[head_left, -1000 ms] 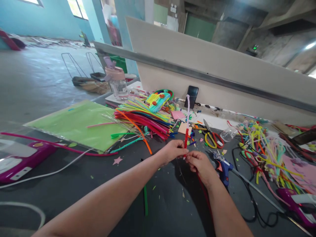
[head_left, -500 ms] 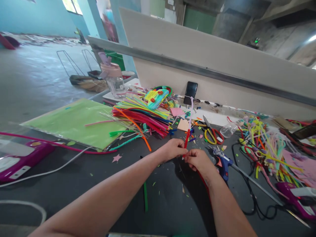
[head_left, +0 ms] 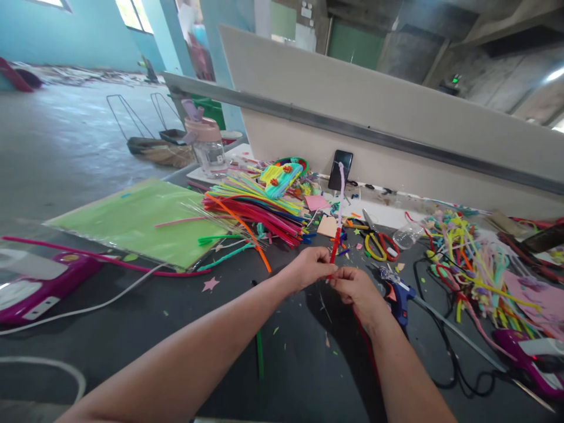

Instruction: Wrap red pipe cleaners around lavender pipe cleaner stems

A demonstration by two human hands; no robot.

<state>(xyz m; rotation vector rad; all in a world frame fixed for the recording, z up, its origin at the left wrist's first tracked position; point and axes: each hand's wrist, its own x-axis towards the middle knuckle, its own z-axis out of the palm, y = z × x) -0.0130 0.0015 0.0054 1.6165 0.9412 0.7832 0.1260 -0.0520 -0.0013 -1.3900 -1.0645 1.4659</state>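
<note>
My left hand [head_left: 314,265] pinches a red pipe cleaner [head_left: 335,245], wound round the lower part of an upright stick. The stick's upper part is wrapped in a lavender pipe cleaner [head_left: 341,194] and ends in a small knob. Close beside it, my right hand [head_left: 355,286] is closed, thumb against fingers, on the red pipe cleaner, whose long loose end runs down under the right wrist. The fingertips nearly meet, so the exact grip is partly hidden. A blue glue gun [head_left: 402,299] lies right of my right hand, with scissors [head_left: 381,244] beyond.
A pile of coloured pipe cleaners [head_left: 259,214] lies at centre left, near a green sheet in plastic [head_left: 132,220]. More tangled pipe cleaners [head_left: 473,258] are at right. A phone [head_left: 341,170] leans against the divider. Cords and a water bottle [head_left: 208,147] stand about.
The view has shifted slightly. The stick's lavender top sits a little higher against the phone. Both hands keep their grip in almost the same place.
</note>
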